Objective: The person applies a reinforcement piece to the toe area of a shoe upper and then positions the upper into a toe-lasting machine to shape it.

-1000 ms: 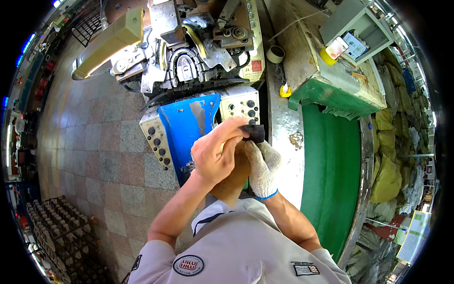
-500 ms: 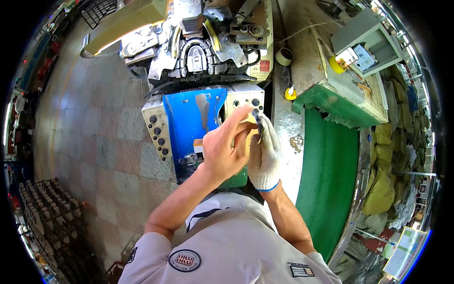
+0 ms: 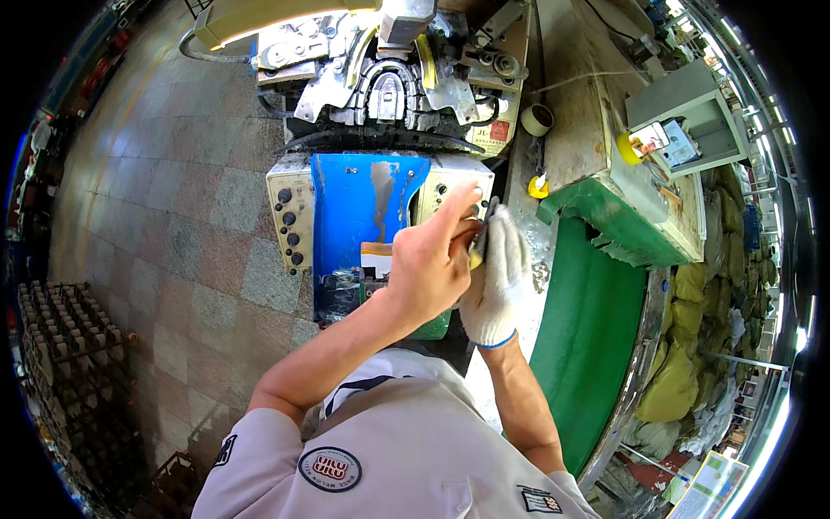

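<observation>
Head view: A bare left hand [image 3: 428,259] and a gloved right hand [image 3: 497,277] are meeting in front of a metal machine [image 3: 387,99], just right of a blue tray [image 3: 350,195].
Bare hand: One finger is pointing up, and the others are bending in toward the right hand. Their tips are hiding, so I cannot tell if they are pinching anything. Being bare is perhaps helping this hand feel small things.
Gloved hand: Its fingers are standing straight and close together. The thumb is not showing, so I cannot tell if it is gripping. The white glove [image 3: 488,324] is maybe keeping the skin safe.
Dark piece [image 3: 492,210]: Its thin edge is peeking out between the two hands, near the gloved fingertips. The hands are probably keeping it steady from both sides.
Lamp: A long tan lamp [image 3: 277,23] is reaching over the machine, likely so its light is falling on the metal parts.
Knobs: Black knobs [image 3: 288,218] are sitting left of the tray, perhaps for easy reaching.
</observation>
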Motion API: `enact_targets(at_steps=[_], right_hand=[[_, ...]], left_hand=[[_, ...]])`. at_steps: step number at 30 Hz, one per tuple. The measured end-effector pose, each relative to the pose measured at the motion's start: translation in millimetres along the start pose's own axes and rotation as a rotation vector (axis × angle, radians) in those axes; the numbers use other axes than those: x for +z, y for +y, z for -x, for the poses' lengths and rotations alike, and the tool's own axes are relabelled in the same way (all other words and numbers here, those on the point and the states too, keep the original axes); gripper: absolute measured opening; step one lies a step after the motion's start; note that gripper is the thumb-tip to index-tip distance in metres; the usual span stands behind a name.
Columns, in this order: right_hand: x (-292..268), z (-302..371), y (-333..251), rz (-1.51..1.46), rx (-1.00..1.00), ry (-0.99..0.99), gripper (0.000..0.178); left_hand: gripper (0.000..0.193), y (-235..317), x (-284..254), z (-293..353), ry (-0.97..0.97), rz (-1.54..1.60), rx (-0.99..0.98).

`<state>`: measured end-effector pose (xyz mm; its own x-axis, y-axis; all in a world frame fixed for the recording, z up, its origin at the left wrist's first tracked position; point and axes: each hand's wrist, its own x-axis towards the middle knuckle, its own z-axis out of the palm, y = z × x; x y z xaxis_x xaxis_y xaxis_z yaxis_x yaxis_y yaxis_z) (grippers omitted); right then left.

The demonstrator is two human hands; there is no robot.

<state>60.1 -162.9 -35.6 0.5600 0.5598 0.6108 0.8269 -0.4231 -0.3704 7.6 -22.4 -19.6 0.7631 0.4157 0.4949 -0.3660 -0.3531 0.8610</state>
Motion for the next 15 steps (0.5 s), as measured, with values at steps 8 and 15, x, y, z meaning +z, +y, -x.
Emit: enact_targets(at_steps=[8, 15], right_hand=[[-6, 4, -5, 0.076, -0.063, -0.048, 0.060], [-10, 8, 1, 0.093, -0.020, -0.115, 0.061]], left_hand=[[0.068, 1, -7, 1, -0.044, 0.042, -0.087], [0.064, 3, -9, 2, -0.079, 0.005, -0.133]])
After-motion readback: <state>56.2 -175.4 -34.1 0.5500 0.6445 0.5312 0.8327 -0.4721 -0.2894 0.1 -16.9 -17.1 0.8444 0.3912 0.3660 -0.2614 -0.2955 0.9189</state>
